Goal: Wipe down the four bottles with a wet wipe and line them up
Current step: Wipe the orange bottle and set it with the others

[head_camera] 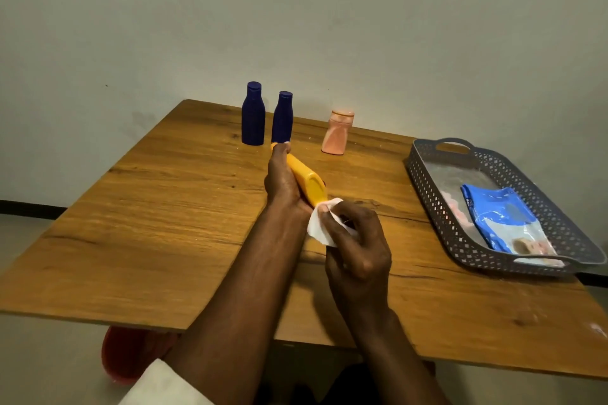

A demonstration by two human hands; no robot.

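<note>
One wooden desk (pixel 171 207) carries a grey basket (pixel 427 181) with a wipes pack (pixel 503 220), two blue bottles (pixel 253 115) and a peach bottle (pixel 337 135) upright at the back. Left hand (pixel 279 177) fingers grip a yellow bottle (pixel 307 182), tilted; right hand (pixel 358 250) fingers pinch a white wipe (pixel 317 227) against its base.

No readable text anywhere. Blue wipes pack (pixel 503 223) in grey basket (pixel 427 187): small white print near pack's far corner, too blurred to read; picture at pack's near end, no legible wording. Two dark blue bottles (pixel 253 115) and pink bottle (pixel 337 135), all beyond basket's far left corner: no label text visible. Yellow bottle (pixel 307 182), left of basket: plain side showing, no lettering.
</note>
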